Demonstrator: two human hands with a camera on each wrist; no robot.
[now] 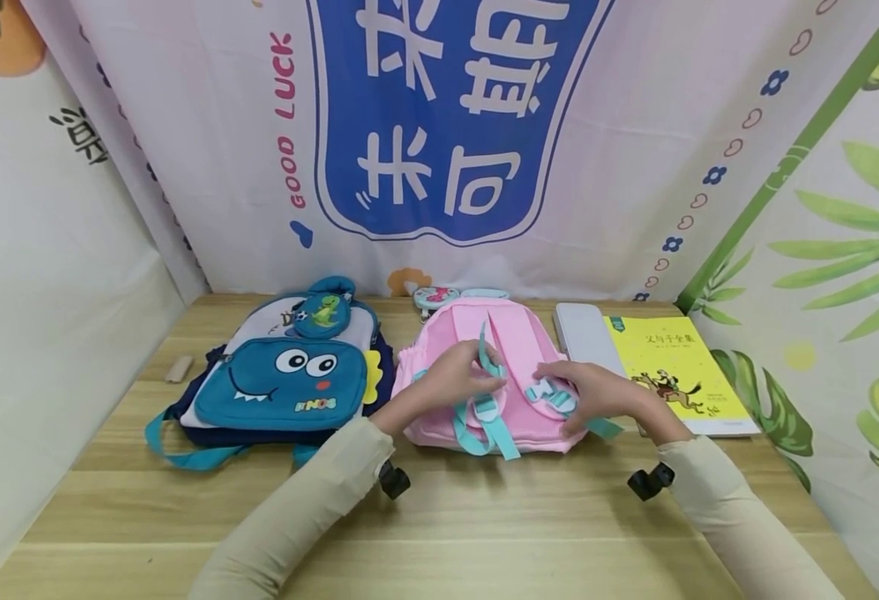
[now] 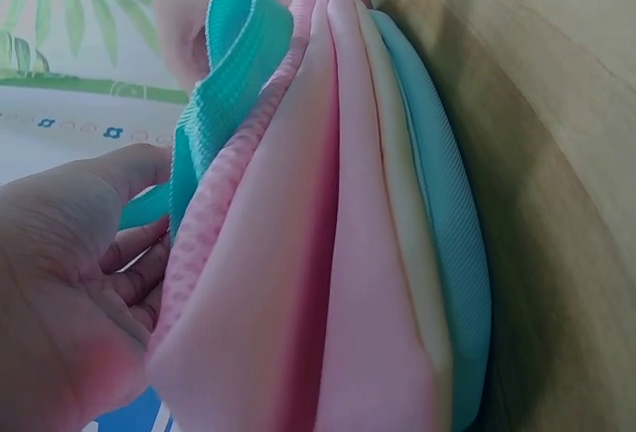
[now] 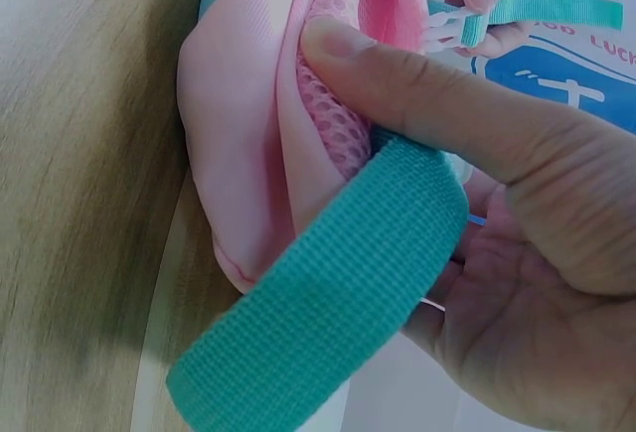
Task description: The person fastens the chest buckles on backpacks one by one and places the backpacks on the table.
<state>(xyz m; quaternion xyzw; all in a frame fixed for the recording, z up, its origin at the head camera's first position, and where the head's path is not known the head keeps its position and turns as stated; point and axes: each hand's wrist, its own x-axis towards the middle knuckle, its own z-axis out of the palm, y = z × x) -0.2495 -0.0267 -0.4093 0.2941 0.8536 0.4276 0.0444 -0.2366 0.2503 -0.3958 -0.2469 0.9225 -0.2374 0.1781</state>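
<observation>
A pink backpack (image 1: 446,333) lies on the table with its shoulder straps upward, between both hands. At its left strap, my left hand (image 1: 457,375) pinches a white pronged buckle (image 3: 447,31), whose teal strap end (image 3: 556,7) sticks out past the fingers. My right hand (image 1: 596,387) holds the right strap's teal webbing (image 3: 338,283) beside another white buckle (image 1: 540,390). Its thumb (image 3: 343,43) lies along the bag's pink mesh edge, while the other fingers are partly hidden behind the webbing. A further teal strap (image 1: 495,429) hangs at the bag's lower edge.
Left of the pink bag lies a blue dinosaur backpack (image 1: 282,383), with a small beige block (image 1: 179,368) beyond it. A white case (image 1: 585,329) and a yellow book (image 1: 671,358) lie to the right. Printed curtains (image 1: 439,267) stand behind the wooden table (image 1: 469,525).
</observation>
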